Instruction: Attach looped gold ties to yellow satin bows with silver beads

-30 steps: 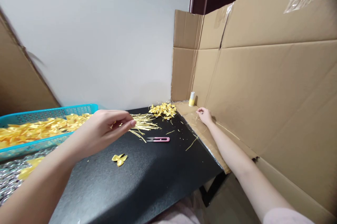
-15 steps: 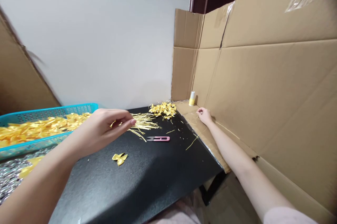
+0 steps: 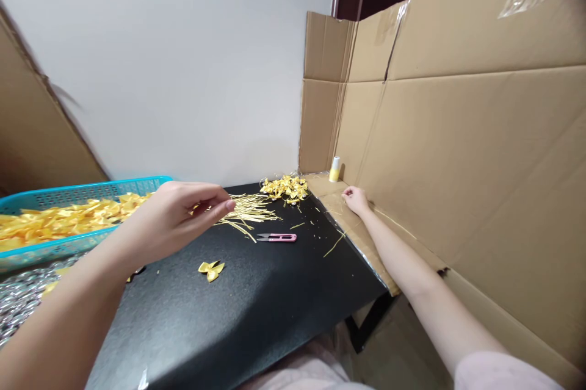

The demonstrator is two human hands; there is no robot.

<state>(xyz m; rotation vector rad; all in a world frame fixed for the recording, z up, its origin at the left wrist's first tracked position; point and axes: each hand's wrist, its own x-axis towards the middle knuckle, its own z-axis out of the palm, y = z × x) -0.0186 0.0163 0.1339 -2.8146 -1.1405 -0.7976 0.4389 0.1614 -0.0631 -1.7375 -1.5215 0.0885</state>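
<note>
My left hand [image 3: 185,214] hovers over the black table, thumb and index finger pinched together. Whatever lies between those fingertips is too fine to make out. Farther right, my right hand [image 3: 356,199] is closed in a pinch over the cardboard strip, a faint thin yellow thread [image 3: 343,197] at its fingertips. Close by it stands a white and yellow thread spool [image 3: 334,170]. A yellow ribbon bow [image 3: 211,270] lies on the table below my left hand. Behind that hand spreads a bundle of gold strips [image 3: 251,208], partly covered by it.
Pink-handled thread snips [image 3: 277,237] lie mid-table, near a heap of finished-looking yellow bows [image 3: 286,188]. At left is a blue basket [image 3: 151,184] of yellow bows, with shiny silvery pieces [image 3: 21,301] before it. A cardboard wall [image 3: 458,146] borders the right side.
The view has shifted slightly, so the table items sit a little higher and to the right. Both hands keep nearly the same pinched poses and places.
</note>
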